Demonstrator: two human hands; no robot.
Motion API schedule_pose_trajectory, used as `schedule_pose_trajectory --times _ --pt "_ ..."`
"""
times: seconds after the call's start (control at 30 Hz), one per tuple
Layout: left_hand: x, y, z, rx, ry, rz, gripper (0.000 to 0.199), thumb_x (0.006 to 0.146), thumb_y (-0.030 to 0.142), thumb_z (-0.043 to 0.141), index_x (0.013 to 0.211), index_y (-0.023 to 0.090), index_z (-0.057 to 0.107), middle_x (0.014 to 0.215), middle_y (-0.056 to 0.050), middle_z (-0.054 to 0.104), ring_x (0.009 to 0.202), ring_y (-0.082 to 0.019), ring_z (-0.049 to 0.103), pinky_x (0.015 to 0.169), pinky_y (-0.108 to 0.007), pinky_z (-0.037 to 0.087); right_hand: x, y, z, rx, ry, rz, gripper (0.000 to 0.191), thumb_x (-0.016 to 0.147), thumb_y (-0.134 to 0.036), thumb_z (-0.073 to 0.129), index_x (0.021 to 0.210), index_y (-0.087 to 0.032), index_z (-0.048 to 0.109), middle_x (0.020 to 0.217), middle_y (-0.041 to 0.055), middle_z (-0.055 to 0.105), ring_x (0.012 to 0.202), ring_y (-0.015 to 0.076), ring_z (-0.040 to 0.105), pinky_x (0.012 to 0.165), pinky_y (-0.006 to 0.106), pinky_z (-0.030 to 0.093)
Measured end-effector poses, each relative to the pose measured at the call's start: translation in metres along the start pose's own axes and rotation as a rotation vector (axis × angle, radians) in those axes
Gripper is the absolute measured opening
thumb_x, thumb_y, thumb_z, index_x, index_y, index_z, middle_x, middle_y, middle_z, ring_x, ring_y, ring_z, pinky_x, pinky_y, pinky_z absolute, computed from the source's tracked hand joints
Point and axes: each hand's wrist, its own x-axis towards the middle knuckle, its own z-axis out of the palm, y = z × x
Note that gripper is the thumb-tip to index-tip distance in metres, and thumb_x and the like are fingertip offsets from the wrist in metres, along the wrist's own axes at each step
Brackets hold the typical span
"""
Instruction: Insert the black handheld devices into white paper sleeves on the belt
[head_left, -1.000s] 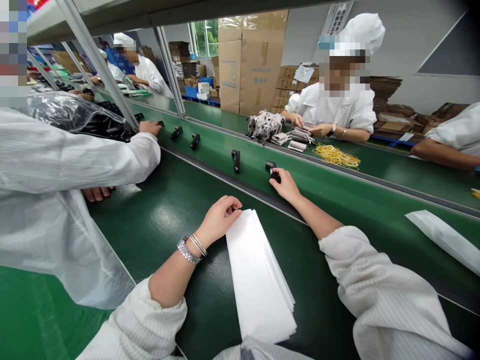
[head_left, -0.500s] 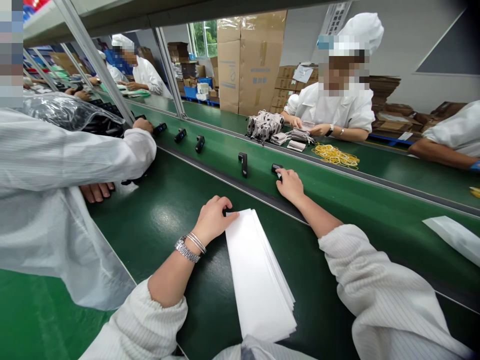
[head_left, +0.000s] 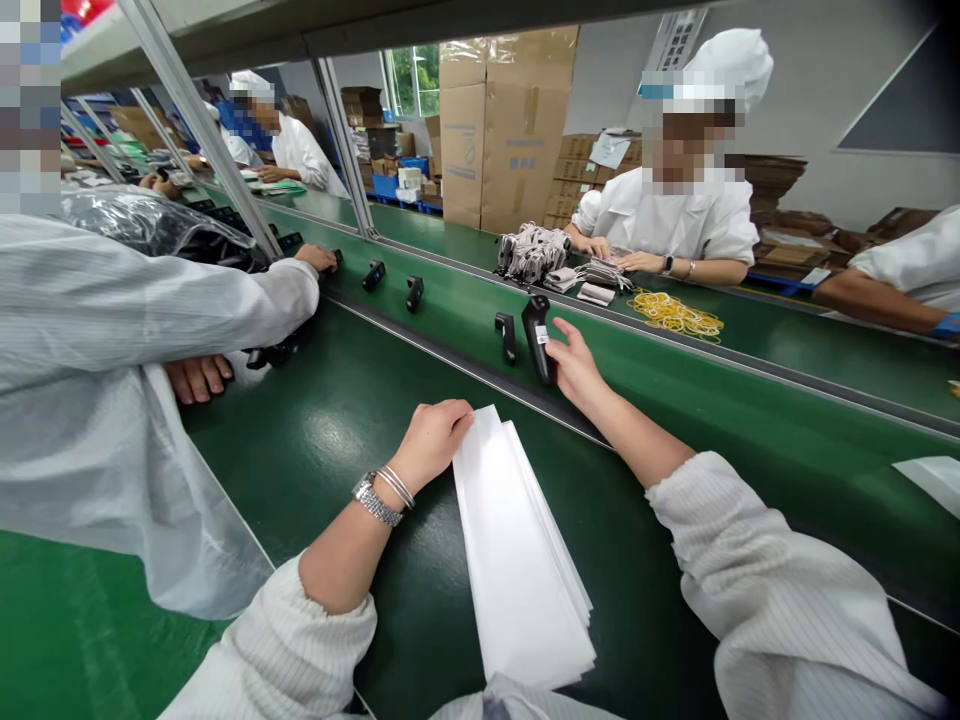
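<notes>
Your left hand rests curled on the top end of a stack of white paper sheets on the green conveyor belt. Your right hand is just beside a black plastic handle standing on the raised edge. You cannot tell whether either grip is closed on anything.

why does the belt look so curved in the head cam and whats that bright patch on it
In the head view, the wide lens bows the dark green conveyor belt and sharply leans the aluminium upright; in the same view, light leaves a pale glare patch on the belt, left of the white paper stack; the right hand looks sharp, without motion blur.
</notes>
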Motion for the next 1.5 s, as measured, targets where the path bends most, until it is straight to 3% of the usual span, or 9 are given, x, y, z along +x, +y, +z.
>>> schedule_pose_trajectory --times 0.17,0.43,0.6,0.77,0.97,1.13,1.23,1.33,1.5 --pt "0.0 0.002 0.0 -0.04 0.008 -0.003 0.011 0.091 0.019 0.045 0.088 0.023 0.055 0.06 0.006 0.047 0.053 -0.012 0.043 0.061 -0.025 0.034 -0.027 -0.027 0.027 0.394 -0.237 0.096 0.066 0.071 -0.043 0.071 0.13 -0.034 0.042 0.099 -0.0005 0.067 0.091 0.0207 0.067 0.078 0.039 0.057" --pt "0.003 0.002 -0.004 -0.106 0.08 0.099 0.008 0.088 0.023 0.059 0.08 0.02 0.06 0.093 -0.002 0.058 0.086 -0.017 0.057 0.079 -0.03 0.045 -0.041 -0.032 0.042 0.267 -0.285 -0.004 0.116 0.057 -0.03 0.085 0.146 -0.044 0.013 0.095 -0.0052 0.062 0.079 0.0155 0.063 0.069 0.031 0.056" --pt "0.003 0.008 -0.007 -0.251 0.153 0.146 0.007 0.088 0.023 0.06 0.082 0.02 0.061 0.096 -0.004 0.053 0.093 -0.018 0.056 0.087 -0.031 0.046 -0.049 -0.032 0.045 0.199 -0.451 -0.003 0.098 0.063 -0.026 0.083 0.143 -0.04 0.028 0.099 -0.0019 0.063 0.078 0.0153 0.062 0.068 0.03 0.055" --pt "0.003 0.011 -0.007 -0.338 0.298 0.152 0.008 0.089 0.023 0.06 0.083 0.019 0.06 0.099 -0.004 0.05 0.098 -0.018 0.053 0.091 -0.033 0.046 -0.066 -0.035 0.053 0.109 -0.675 0.027 0.043 0.081 -0.043 0.071 0.118 -0.024 0.061 0.111 0.0037 0.065 0.093 0.0168 0.063 0.077 0.028 0.053" --pt "0.008 0.005 -0.007 -0.422 0.454 0.005 0.014 0.088 0.024 0.058 0.075 0.019 0.057 0.089 -0.002 0.051 0.084 -0.016 0.052 0.078 -0.03 0.046 -0.093 -0.044 0.068 0.264 -0.967 0.294 0.039 0.075 -0.049 0.077 0.092 -0.016 0.066 0.085 0.0046 0.069 0.082 0.0184 0.067 0.084 0.035 0.051" --pt "0.006 -0.003 -0.009 -0.195 0.246 -0.107 0.017 0.086 0.031 0.059 0.074 0.02 0.056 0.084 -0.001 0.053 0.077 -0.015 0.052 0.073 -0.03 0.044 -0.068 -0.065 0.045 0.194 -0.493 0.085 0.033 0.085 -0.053 0.06 0.096 -0.021 0.058 0.07 0.0001 0.063 0.067 0.0175 0.062 0.073 0.034 0.05" --pt "0.001 -0.009 -0.008 -0.026 -0.03 -0.182 0.028 0.078 0.045 0.068 0.075 0.02 0.056 0.084 0.0 0.054 0.072 -0.016 0.052 0.067 -0.03 0.041 -0.037 -0.066 0.007 -0.424 -0.199 -0.206 0.027 0.093 -0.043 0.045 0.083 -0.021 0.056 0.072 0.0028 0.061 0.071 0.0191 0.059 0.074 0.033 0.046" --pt "-0.002 -0.011 -0.008 0.083 -0.196 -0.203 0.035 0.071 0.05 0.074 0.078 0.02 0.057 0.085 0.0 0.056 0.073 -0.017 0.053 0.066 -0.03 0.037 -0.015 -0.053 -0.027 -1.091 0.024 -0.307 0.025 0.093 -0.033 0.041 0.082 -0.019 0.059 0.092 0.0115 0.064 0.094 0.0267 0.058 0.082 0.037 0.042" --pt "-0.002 -0.006 -0.008 0.072 -0.245 -0.161 0.016 0.08 0.029 0.063 0.07 0.019 0.057 0.082 0.0 0.058 0.075 -0.016 0.055 0.069 -0.028 0.037 -0.006 -0.021 -0.042 -1.411 0.027 -0.133 0.039 0.089 -0.046 0.051 0.114 -0.018 0.059 0.11 0.0167 0.064 0.105 0.0329 0.058 0.087 0.044 0.043"
